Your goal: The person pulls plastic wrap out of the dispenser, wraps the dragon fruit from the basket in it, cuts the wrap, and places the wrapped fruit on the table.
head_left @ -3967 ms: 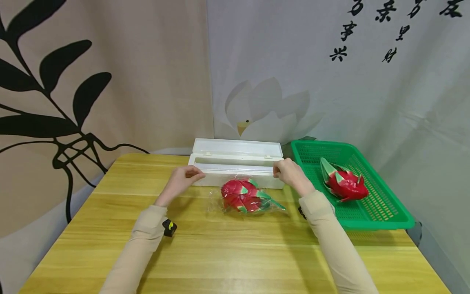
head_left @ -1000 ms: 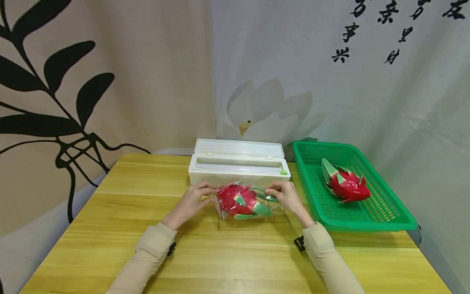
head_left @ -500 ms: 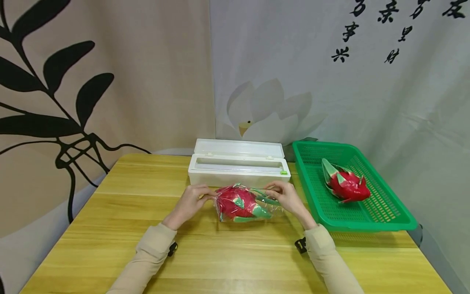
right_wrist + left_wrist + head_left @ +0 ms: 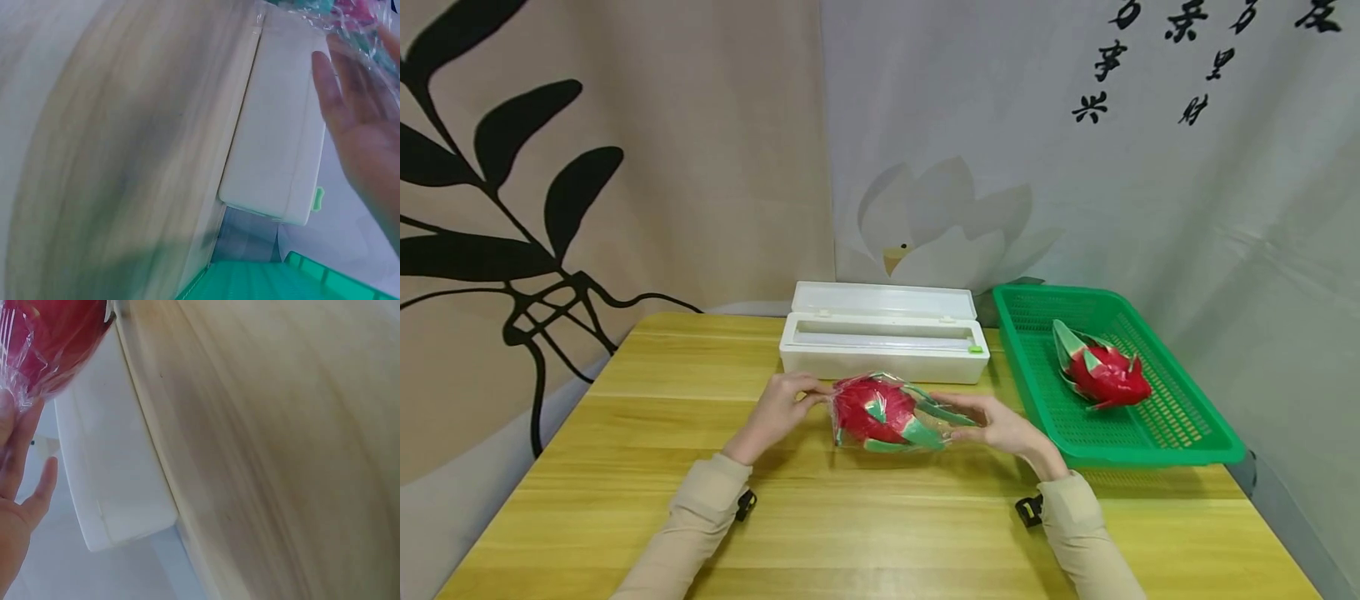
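While the wrapped dragon fruit (image 4: 880, 412) is sitting between them, the left hand (image 4: 777, 410) is pinching its slippery film and the flat right hand (image 4: 1000, 423) is cradling its firm, seemingly weighty body.

White cling-film dispenser box (image 4: 883, 340), lid open, sits at back-centre of yellow wood table (image 4: 625, 467); small green tab at its right end. Just right of it, green plastic mesh basket (image 4: 1195, 425) w/ one red-green dragon fruit (image 4: 1101, 372) lying inside. Behind: beige curtain (image 4: 662, 167) w/ black leaf print on left, grey backdrop (image 4: 1150, 208) w/ white lotus & black calligraphy on right.
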Tool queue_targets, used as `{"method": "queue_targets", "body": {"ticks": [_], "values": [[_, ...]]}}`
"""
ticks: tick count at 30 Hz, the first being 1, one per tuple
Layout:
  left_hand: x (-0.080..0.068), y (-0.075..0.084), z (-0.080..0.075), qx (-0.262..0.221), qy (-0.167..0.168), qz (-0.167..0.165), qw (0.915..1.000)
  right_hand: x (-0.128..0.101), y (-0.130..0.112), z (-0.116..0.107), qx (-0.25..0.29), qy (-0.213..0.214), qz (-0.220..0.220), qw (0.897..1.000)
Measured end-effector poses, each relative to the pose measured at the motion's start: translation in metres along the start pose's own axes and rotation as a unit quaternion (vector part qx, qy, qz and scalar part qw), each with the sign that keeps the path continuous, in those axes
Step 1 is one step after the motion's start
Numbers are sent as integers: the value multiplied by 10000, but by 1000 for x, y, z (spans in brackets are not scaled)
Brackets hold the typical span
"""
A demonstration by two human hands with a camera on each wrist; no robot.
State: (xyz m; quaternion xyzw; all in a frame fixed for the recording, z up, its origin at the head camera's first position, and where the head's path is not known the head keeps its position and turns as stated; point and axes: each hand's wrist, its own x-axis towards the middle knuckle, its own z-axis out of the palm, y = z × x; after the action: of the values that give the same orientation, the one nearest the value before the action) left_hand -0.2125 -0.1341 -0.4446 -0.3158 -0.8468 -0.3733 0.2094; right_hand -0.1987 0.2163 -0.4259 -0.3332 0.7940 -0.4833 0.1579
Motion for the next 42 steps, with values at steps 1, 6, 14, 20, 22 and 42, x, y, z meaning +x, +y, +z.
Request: {"method": "queue_targets", "body": {"ticks": [1,6,14,20,22,42], "values": [[0,-1,0,-11,-13,-18,10000,0,1,0,-10,-30,-40,10000],[0,-4,-2,-61,-86,-123,9999,4,1,2,-146,562,232,9980],[-2,-2,-3,-133,-134,-104,9998,11,2,8,-462,1565,440,9856],[-2,0,-3,-210,-155,-194,9995,14,4,10,-281,2051,596,9765],[-2,0,-4,-236,-193,-278,9991,15,5,10,-57,2241,662,9723],[-5,-5,-12,-54,-364,-403,9985,6,4,-6,1350,185,186,9905]]}}
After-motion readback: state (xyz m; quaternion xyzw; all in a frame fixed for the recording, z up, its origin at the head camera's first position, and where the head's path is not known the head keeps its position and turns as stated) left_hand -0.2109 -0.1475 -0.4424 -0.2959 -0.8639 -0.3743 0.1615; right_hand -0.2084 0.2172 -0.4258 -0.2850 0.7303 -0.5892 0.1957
